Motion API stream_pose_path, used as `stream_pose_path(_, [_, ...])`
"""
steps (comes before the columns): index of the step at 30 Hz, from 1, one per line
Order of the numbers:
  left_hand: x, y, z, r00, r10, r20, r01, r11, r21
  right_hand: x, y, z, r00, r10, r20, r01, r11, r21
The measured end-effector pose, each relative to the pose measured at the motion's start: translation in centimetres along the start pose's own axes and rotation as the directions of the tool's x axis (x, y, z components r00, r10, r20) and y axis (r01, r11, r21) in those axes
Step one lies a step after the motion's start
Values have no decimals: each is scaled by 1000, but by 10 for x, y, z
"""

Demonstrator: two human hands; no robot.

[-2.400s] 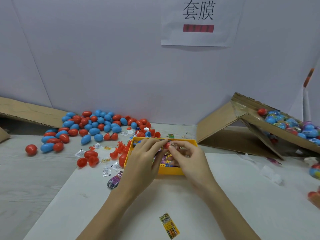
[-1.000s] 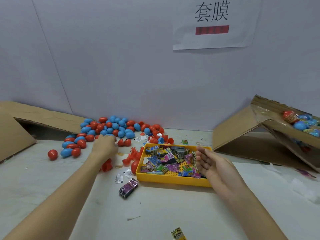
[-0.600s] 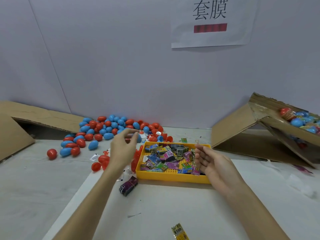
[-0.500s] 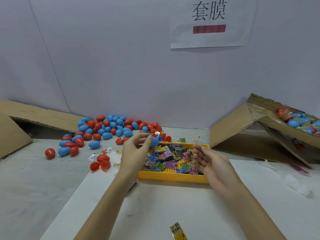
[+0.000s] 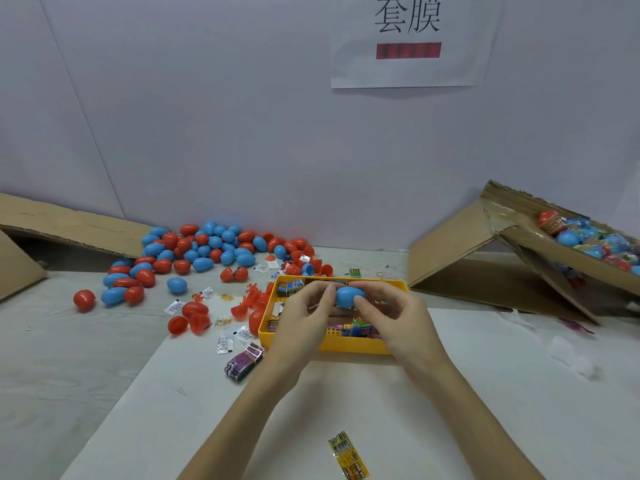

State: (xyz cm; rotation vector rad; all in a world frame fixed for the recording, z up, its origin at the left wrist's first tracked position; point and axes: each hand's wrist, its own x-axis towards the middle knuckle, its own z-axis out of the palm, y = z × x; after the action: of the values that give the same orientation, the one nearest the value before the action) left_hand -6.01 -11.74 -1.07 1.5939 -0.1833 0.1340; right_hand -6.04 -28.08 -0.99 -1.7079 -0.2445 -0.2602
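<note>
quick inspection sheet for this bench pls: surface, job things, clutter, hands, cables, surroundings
surface: white table, with a greyer part on the left.
job's things: blue egg held above the yellow tray, which holds small colourful packets.
clutter: egg pile of loose red and blue eggs, white sachets, purple packet, yellow packet.
grippers: left hand and right hand each pinch one end of the blue egg.
cables: nothing seen.
surroundings: pale wall with a paper sign; tilted cardboard box on the right holding wrapped eggs; cardboard flap on the left.
</note>
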Motion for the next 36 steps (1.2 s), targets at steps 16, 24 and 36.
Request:
stream_pose_path(16, [-2, -3, 0, 978, 197, 66, -208, 943, 261, 0, 2, 4, 999, -11, -34, 13, 998, 54])
stream_pose_path(24, [1, -3, 0, 963, 265, 55, -270, 924, 269, 0, 5, 7, 995, 13, -98, -7, 998, 62])
stream_pose_path(36, [16, -13, -25, 947, 163, -277, -85, 958, 273, -9, 21, 29, 942, -184, 279, 333, 598, -729])
